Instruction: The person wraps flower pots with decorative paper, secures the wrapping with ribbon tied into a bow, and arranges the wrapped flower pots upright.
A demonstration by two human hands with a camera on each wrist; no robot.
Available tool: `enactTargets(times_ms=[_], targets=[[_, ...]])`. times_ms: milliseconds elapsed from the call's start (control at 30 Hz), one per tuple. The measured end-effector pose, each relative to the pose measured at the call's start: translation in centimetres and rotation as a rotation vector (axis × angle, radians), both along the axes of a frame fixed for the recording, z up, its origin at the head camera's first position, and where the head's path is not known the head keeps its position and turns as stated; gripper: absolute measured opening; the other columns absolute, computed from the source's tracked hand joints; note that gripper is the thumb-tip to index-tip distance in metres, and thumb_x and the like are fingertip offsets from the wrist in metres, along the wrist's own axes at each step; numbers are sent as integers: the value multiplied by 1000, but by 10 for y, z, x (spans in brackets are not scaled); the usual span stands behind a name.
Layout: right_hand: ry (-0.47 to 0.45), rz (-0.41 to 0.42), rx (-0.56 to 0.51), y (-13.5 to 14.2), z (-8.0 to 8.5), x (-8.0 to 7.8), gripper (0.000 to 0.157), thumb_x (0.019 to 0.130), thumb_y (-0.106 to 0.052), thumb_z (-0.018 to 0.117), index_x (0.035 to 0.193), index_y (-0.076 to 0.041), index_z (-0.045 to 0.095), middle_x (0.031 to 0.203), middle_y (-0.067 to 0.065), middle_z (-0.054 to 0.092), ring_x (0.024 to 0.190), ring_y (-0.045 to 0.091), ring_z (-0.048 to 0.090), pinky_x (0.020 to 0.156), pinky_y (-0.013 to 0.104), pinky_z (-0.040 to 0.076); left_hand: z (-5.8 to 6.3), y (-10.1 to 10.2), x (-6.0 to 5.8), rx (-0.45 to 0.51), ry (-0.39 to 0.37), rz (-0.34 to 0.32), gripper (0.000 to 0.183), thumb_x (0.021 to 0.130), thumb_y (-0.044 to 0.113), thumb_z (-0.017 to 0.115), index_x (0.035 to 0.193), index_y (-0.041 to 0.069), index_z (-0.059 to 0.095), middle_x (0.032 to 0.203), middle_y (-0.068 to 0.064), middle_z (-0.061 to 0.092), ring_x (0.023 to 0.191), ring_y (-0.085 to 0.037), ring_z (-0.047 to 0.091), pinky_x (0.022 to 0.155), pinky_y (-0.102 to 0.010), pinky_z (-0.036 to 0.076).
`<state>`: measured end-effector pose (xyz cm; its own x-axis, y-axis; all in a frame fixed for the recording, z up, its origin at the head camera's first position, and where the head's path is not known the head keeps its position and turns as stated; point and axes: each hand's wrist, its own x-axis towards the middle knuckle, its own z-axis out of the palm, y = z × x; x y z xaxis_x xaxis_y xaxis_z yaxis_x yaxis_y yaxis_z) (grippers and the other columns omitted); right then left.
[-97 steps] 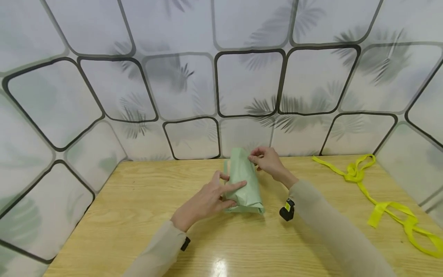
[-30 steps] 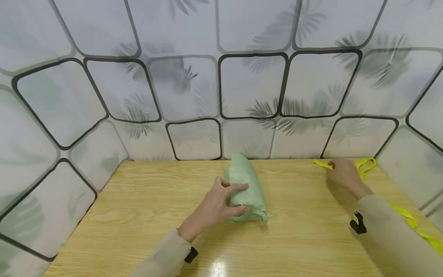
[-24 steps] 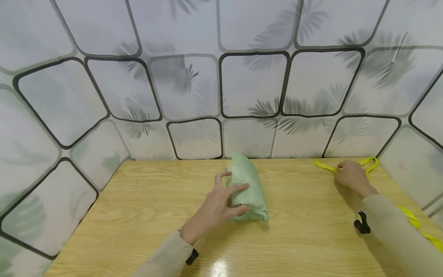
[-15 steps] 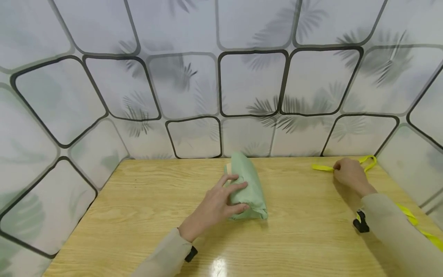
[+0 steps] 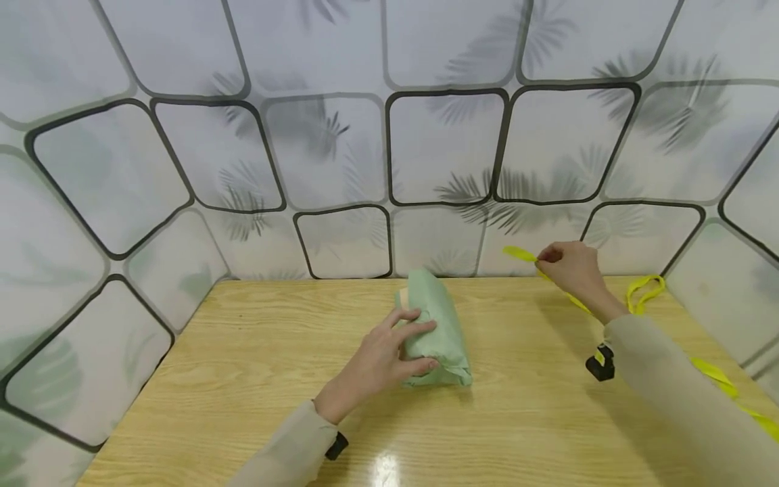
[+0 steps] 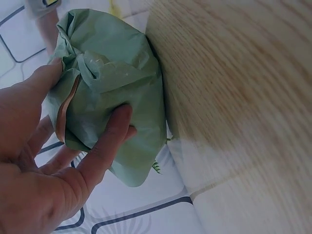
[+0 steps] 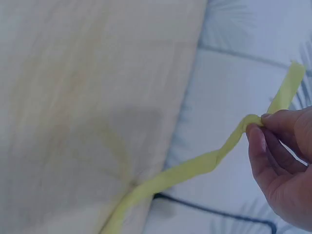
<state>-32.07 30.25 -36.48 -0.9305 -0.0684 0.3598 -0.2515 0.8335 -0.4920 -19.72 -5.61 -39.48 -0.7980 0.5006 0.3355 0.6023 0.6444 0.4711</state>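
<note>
Yellow ribbon [image 7: 190, 168] between right-hand fingers [image 7: 288, 124]

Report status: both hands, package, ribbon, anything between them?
Left hand holds green package on table. Right hand pinches yellow ribbon near one end, above table. Rest trails right, partly hidden by right sleeve. No obstruction seen between hands.

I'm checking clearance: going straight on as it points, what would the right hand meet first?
Beyond the flat yellow ribbon it pinches, the right hand would probably meet the white leaf-patterned backdrop behind the wooden table; depth is unclear.
</note>
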Motion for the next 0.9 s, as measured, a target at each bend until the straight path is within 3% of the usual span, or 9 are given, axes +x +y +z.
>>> enactTargets(times_ms=[100, 233, 500, 733, 900], targets=[[-74, 32, -67, -18, 14, -5, 19, 90, -20, 63, 96, -4, 70, 88, 15, 72, 74, 27, 67, 90, 52, 43, 0, 0, 0, 3, -1, 1, 59, 80, 46, 71, 133, 24, 55, 138, -4, 45, 78, -7, 57, 73, -22, 48], [-164, 69, -149, -44, 26, -15, 21, 90, -23, 64, 100, -6, 68, 93, 13, 72, 75, 21, 70, 71, 38, 57, -1, -1, 0, 7, 3, 3, 58, 80, 45, 71, 133, 24, 56, 137, -4, 46, 84, -10, 60, 74, -23, 48], [-244, 180, -222, -104, 37, -30, 19, 90, -19, 63, 99, -4, 68, 98, 16, 70, 83, 27, 71, 70, 32, 59, -1, -2, -1, 32, -8, -6, 57, 80, 45, 72, 132, 26, 57, 136, -3, 46, 113, -22, 58, 85, -30, 51], [-266, 246, -235, -154, 43, -35, 14, 87, -16, 65, 95, -5, 69, 94, 13, 72, 82, 27, 71, 66, 29, 58, 1, -2, -1, 33, -8, -17, 57, 79, 42, 73, 131, 24, 58, 136, -4, 46, 95, -14, 61, 77, -23, 49], [-252, 279, -200, -186, 50, -36, 10, 87, -15, 65, 92, -7, 69, 90, 10, 72, 80, 25, 71, 67, 30, 58, 1, 0, -3, 27, 2, -12, 56, 79, 42, 74, 130, 26, 59, 136, -3, 47, 109, -19, 59, 84, -29, 50]])
